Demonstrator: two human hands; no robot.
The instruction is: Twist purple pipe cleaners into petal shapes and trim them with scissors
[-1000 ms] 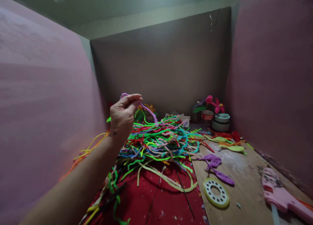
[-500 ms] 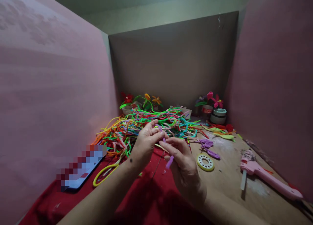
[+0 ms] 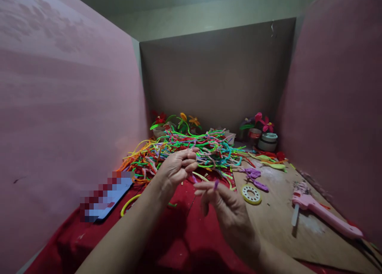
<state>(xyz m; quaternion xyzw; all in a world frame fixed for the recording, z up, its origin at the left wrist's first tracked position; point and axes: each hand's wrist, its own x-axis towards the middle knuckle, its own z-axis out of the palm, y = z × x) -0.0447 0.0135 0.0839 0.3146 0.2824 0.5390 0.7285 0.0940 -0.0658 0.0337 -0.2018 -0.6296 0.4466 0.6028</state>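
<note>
A short purple pipe cleaner (image 3: 216,185) is pinched in my right hand (image 3: 234,216); one end sticks up above the thumb, and a purple bit shows by the fingertips. The middle of it is hidden by the fingers. My left hand (image 3: 176,166) is raised just to the left, apart from the right one, its fingers loosely curled and the thumb away from them, with nothing visible in it. Behind both hands lies a big tangled heap of coloured pipe cleaners (image 3: 209,140). Purple twisted pipe-cleaner pieces (image 3: 253,173) lie on the board beyond my right hand.
A yellow-rimmed tape roll (image 3: 251,195) and a pink glue gun (image 3: 318,212) rest on the brown board (image 3: 277,226). At left, a blue phone-like slab (image 3: 115,198) and yellow-handled scissors (image 3: 128,204) lie on red cloth (image 3: 176,242). Pipe-cleaner flowers (image 3: 266,124) and a lidded jar (image 3: 267,142) stand behind.
My hands have come apart; the left has let go of the purple pipe cleaner, which stays in my right hand. The right fingers have shifted along it. The view has turned slightly left.
</note>
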